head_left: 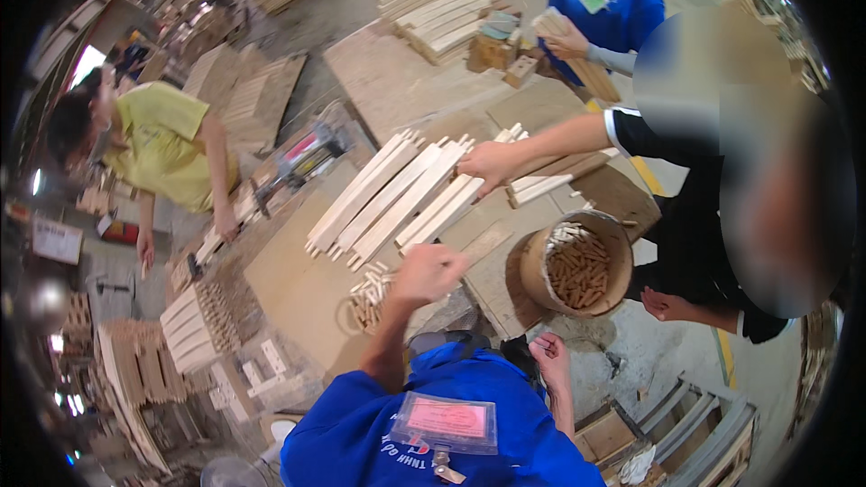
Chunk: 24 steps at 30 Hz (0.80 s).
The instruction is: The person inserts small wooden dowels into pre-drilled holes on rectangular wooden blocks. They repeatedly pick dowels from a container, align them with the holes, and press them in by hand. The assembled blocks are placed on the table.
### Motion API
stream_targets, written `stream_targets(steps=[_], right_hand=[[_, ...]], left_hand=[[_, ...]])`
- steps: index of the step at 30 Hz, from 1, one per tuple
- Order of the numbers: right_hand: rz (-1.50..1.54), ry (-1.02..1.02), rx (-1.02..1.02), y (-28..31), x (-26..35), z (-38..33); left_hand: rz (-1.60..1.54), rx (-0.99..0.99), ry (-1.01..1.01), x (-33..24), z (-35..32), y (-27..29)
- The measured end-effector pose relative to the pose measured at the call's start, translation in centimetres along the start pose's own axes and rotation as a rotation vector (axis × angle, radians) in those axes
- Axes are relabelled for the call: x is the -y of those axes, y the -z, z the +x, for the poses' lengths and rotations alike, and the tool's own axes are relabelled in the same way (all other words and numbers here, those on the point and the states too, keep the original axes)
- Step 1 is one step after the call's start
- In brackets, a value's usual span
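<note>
Where the workbench (307, 293) meets the near edge of the view, the person's left hand (431, 271) is seen raised over the bench top, its fingers curled shut in a loose fist; whether anything is pinched inside cannot be told because of motion blur. Just to its left, a small heap of short wooden dowels (368, 293) is spread on the bench: pale, cylindrical pegs of even length, lying jumbled. The right hand (552, 356) is held low beside the blue shirt (433, 415), fingers loosely bent and gripping nothing visible. To the right of the left hand, a round cardboard tub (613, 243) filled with more of the same dowels is set at the bench edge. Farther off, a fan of long pale wooden slats (397, 198) is laid diagonally across the bench, and their far end is pressed by a co-worker's hand (487, 164) reaching in from the right. At the far end, stacked slats (437, 4) are piled before another person in blue. At the left, a person in a yellow shirt (167, 144) is bent over a second bench.
</note>
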State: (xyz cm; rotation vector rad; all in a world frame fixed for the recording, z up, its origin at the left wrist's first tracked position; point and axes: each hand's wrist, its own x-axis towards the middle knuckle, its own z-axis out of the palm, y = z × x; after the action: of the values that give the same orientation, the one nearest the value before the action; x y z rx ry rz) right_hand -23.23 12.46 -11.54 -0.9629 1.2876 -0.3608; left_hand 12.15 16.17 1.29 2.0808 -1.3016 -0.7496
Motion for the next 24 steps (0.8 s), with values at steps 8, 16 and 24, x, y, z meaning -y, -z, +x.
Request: stream_targets(steps=[8, 16, 24], right_hand=[[-0.112, 0.015, 0.066, 0.3, -1.1, -0.4], [-0.118, 0.006, 0.003, 1.9, -1.1, -0.2], [-0.237, 0.029, 0.0, 2.0, -0.2, 1.1]], left_hand=[[0.322, -0.139, 0.528, 9.8, 1.8, -7.6], [0.289, -0.174, 0.716, 12.2, -0.1, -7.3], [0.207, -0.4, 0.722, 12.3, 1.6, -7.0]])
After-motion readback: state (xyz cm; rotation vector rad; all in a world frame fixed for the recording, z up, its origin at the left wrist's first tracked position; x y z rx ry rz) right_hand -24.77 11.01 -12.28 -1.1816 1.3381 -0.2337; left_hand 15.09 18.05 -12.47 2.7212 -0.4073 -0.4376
